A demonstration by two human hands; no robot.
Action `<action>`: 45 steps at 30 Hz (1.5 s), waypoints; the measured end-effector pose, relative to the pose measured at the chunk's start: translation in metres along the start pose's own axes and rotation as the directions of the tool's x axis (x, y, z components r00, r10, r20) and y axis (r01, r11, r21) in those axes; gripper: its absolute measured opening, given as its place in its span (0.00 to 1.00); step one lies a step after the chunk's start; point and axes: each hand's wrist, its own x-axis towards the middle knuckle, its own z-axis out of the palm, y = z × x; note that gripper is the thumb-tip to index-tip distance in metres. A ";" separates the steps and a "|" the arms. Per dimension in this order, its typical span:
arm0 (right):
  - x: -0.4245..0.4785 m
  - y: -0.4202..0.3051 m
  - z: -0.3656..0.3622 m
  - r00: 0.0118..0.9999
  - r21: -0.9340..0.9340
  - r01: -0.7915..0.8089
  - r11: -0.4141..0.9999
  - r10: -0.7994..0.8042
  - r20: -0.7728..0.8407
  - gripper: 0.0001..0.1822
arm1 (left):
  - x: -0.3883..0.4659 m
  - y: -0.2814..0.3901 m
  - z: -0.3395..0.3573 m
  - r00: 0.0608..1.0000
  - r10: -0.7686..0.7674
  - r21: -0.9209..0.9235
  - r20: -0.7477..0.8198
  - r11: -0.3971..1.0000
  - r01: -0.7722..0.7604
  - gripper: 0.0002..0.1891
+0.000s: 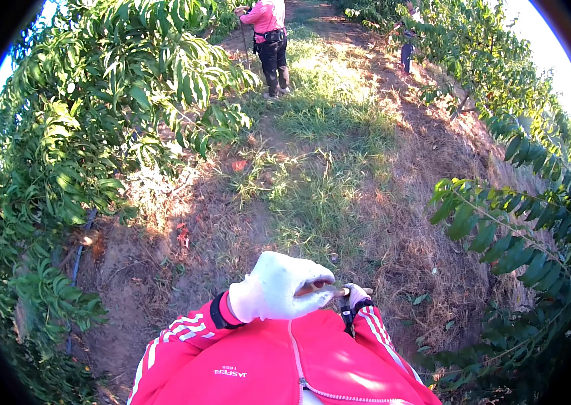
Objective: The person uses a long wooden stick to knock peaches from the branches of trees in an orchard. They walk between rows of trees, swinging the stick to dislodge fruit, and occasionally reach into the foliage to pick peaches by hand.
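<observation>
My left hand (283, 286), in a white work glove, is held in front of my chest with its fingers curled. A dark reddish-brown gap shows at the glove's finger side; whether anything is gripped inside cannot be made out. Close beside it, my right hand (357, 294), also in a pale glove, is smaller in view and closed around a short visible length of a tan stick (340, 292). The stick pokes out on both sides of that hand, and its other parts are hidden. A black strap with a small device (347, 315) hangs by the right wrist.
Leafy fruit trees (113, 86) crowd the left, and a branch (508, 228) reaches in from the right. A grassy strip (320, 202) runs ahead. A person in pink (270, 40) stands farther up holding a long pole; another person (407, 50) is partly hidden by foliage.
</observation>
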 end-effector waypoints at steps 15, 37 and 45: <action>-0.003 0.004 -0.005 0.997 -0.057 0.076 0.996 -0.075 0.007 0.17 | -0.001 0.006 0.007 0.999 0.021 0.006 0.033 1.000 -0.021 0.12; 0.071 0.072 0.028 0.987 -0.205 -0.140 0.969 0.154 0.056 0.20 | -0.084 -0.021 -0.005 0.812 -0.563 0.235 -0.153 0.777 0.584 0.13; 0.036 0.121 0.026 0.753 -0.871 0.492 0.002 -0.503 0.424 0.29 | -0.144 -0.020 0.018 0.608 -0.791 0.745 0.068 0.446 0.496 0.16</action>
